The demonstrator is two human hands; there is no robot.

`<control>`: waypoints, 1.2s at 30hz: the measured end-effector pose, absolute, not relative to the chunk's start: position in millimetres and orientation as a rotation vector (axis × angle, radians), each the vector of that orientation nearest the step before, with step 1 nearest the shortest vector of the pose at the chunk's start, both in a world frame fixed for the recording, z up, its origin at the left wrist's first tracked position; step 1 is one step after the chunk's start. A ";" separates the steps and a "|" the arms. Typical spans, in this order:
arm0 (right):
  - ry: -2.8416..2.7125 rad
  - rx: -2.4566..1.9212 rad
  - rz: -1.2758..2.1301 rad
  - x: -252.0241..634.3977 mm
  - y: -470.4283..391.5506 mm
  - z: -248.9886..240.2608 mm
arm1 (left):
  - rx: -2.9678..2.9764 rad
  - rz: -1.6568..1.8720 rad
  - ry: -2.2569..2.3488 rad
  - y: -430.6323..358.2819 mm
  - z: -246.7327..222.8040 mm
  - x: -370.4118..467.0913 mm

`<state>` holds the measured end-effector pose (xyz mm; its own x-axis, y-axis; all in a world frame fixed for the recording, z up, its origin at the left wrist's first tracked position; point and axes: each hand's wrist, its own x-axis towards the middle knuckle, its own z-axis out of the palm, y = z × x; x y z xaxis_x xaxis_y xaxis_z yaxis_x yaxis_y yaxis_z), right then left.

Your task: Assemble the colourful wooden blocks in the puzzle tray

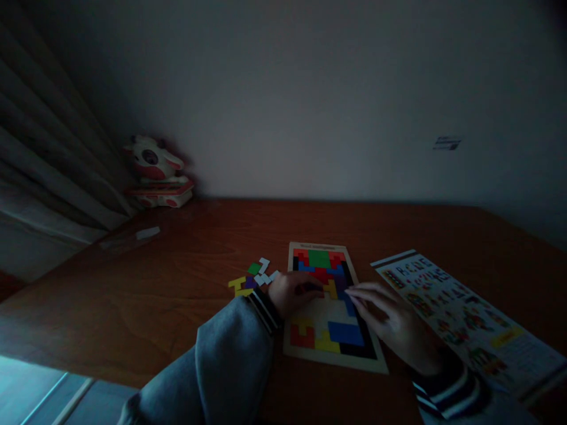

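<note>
Beneath the fingers of the left hand (290, 292) and right hand (394, 321), a puzzle board (330, 311) is partly filled; whether anything is clamped cannot be told.

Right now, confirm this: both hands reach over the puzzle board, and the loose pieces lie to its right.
The side is wrong: the head view shows the loose pieces left of the puzzle board. The left hand and right hand do reach over it.

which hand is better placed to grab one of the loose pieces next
Probably the left hand: its wrist is close beside the loose pieces. The right hand is by the right edge of the puzzle board, farther from them.
</note>
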<state>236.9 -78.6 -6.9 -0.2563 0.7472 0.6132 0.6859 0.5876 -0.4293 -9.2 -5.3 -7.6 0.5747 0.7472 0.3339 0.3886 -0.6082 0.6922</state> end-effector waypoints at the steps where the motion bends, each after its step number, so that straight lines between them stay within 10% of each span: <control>1: -2.029 -1.113 0.002 236.3 -83.1 -5.6 | 2.252 0.844 0.897 -5.3 -8.0 -8.9; 36: -2.286 -1.113 -0.175 228.0 -100.4 -10.3 | 2.317 0.850 0.857 -5.3 -8.4 -9.2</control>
